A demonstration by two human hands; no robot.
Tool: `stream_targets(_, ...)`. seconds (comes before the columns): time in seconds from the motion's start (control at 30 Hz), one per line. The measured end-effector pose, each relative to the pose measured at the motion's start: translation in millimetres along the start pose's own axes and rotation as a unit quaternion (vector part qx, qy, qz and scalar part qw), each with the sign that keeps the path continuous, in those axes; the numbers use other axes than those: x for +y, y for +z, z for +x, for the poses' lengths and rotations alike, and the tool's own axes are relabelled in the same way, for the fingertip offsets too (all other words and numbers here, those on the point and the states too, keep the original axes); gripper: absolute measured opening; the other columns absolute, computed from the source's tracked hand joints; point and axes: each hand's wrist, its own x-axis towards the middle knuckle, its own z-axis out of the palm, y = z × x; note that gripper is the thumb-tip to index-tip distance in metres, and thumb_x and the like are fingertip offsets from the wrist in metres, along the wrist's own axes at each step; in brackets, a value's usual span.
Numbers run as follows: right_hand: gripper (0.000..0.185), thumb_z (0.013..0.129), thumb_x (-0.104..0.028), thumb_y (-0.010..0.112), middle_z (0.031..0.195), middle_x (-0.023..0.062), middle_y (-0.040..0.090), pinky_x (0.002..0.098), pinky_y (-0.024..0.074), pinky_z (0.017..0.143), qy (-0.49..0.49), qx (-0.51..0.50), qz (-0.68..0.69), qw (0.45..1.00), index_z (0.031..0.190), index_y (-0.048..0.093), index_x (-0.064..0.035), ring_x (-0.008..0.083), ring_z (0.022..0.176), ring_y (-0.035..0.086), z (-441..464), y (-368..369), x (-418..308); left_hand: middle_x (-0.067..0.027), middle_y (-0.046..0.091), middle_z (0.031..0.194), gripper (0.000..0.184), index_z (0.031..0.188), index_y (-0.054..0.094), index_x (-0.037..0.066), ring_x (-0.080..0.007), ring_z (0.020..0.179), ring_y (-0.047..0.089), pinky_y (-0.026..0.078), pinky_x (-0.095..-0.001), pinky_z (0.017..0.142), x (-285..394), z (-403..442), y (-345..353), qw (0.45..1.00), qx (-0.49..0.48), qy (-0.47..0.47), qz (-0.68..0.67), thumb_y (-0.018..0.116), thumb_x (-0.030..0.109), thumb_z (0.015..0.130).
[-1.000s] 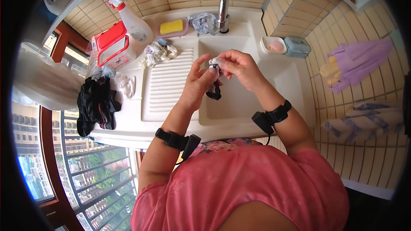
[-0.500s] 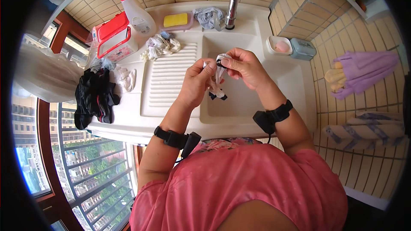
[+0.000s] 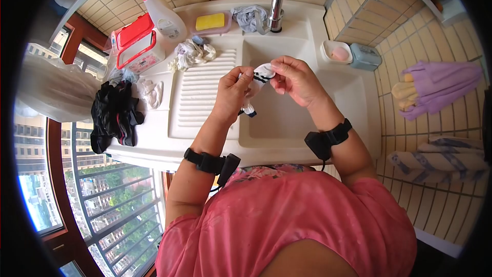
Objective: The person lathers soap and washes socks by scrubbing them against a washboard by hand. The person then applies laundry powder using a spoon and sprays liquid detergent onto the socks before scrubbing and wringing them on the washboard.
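Note:
A small white sock with dark stripes point(image 3: 263, 73) is stretched between my two hands above the sink basin point(image 3: 277, 123). My left hand point(image 3: 236, 92) pinches one side of it with thumb and fingers. On the other side, my right hand point(image 3: 296, 79) pinches the sock's edge. The lower part, with a dark patch, hangs down beside my left fingers. Left of the basin is the ribbed washboard point(image 3: 202, 95), with a crumpled white cloth bundle point(image 3: 192, 54) at its top.
Black garments point(image 3: 117, 115) and white socks point(image 3: 151, 94) lie at the left. Behind are a red-lidded box point(image 3: 141, 54), spray bottle point(image 3: 166, 20), yellow sponge point(image 3: 210, 21), grey cloth point(image 3: 249, 18) and faucet point(image 3: 278, 0). Soap dishes point(image 3: 337, 53) stand at the right.
The bunched sock is now spread wider, showing its white cuff and dark stripes. My right hand has moved slightly right, and the hanging end has shifted left.

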Motion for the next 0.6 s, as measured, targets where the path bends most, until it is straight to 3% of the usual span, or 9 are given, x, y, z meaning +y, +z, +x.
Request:
stream_targets(0.03, 0.019, 0.1, -0.022, 0.064, 0.086, 0.0015, 0.063, 0.0228, 0.0453, 0.054, -0.026, 0.005, 0.016, 1.0, 0.102, 0.064, -0.0038, 0.0091, 0.068, 0.06, 0, 1, 0, 0.008, 0.054, 0.073, 0.02, 0.102, 0.068, 0.008, -0.0032, 0.066, 0.047, 0.043, -0.0221, 0.066, -4, 1, 2, 0.998, 0.048, 0.033, 0.031, 0.063, 0.027, 0.102)
stream_targets(0.27, 0.018, 0.099, -0.02, 0.066, 0.082, 0.001, 0.064, 0.021, 0.0462, 0.052, -0.085, 0.042, -0.141, 0.985, 0.099, 0.064, -0.0028, 0.0072, 0.067, 0.06, 3, 8, 3, 0.0055, 0.061, 0.079, 0.024, 0.1, 0.071, 0.006, -0.0038, 0.071, 0.051, 0.045, -0.023, 0.069, 5, -5, 7, 0.996, 0.014, 0.038, 0.078, 0.065, 0.029, 0.1)
stream_targets(0.33, 0.017, 0.098, -0.019, 0.068, 0.082, 0.0007, 0.063, 0.0211, 0.0462, 0.052, -0.094, 0.026, -0.177, 0.979, 0.099, 0.065, -0.0028, 0.0069, 0.065, 0.059, 4, 9, 4, 0.0037, 0.06, 0.075, 0.023, 0.098, 0.069, 0.004, -0.0028, 0.062, 0.048, 0.039, -0.0189, 0.054, 3, -1, 9, 0.997, 0.017, 0.046, 0.062, 0.068, 0.027, 0.099)
stream_targets(0.6, 0.012, 0.097, -0.015, 0.067, 0.087, 0.0017, 0.063, 0.0234, 0.0468, 0.055, -0.096, 0.033, -0.049, 0.994, 0.1, 0.06, -0.0049, 0.0091, 0.069, 0.06, 8, 2, 12, 0.0031, 0.06, 0.078, 0.024, 0.101, 0.067, 0.004, -0.0035, 0.062, 0.048, 0.039, -0.0198, 0.053, -1, 5, 4, 0.998, 0.057, 0.01, -0.037, 0.066, 0.028, 0.1)
